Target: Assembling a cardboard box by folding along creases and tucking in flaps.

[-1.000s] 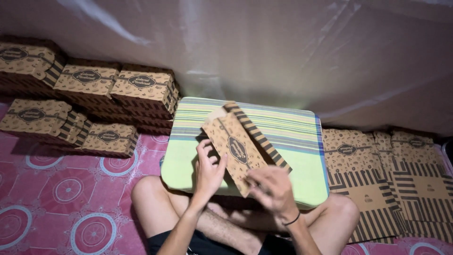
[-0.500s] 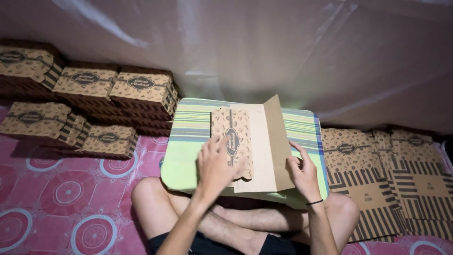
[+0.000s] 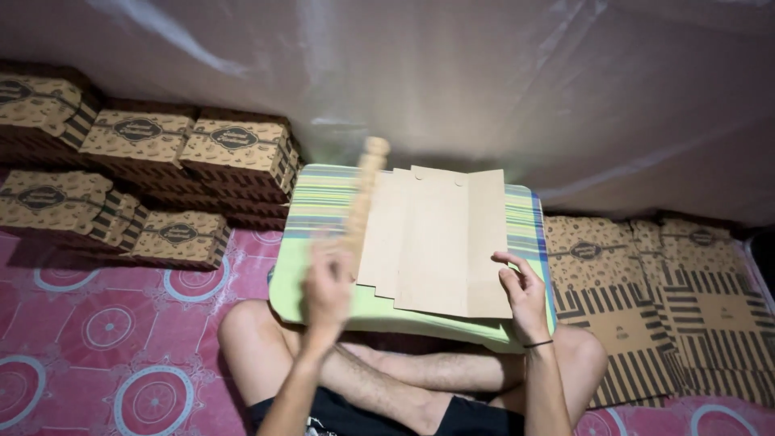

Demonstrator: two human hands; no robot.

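A flat, unfolded brown cardboard box blank (image 3: 440,242) lies plain side up in the centre of the frame on a green, striped lap bench (image 3: 323,202), covering most of it and leaving bare strips at its left and right edges. The right hand (image 3: 523,295), fingers loosely open, rests on the blank's right edge. The left hand (image 3: 327,282), blurred, grips its raised left flap. Stacked patterned brown cardboard boxes (image 3: 145,169) crowd the upper left; flat patterned blanks (image 3: 670,299) lie at lower right on a pink circle-patterned floor mat (image 3: 97,331).
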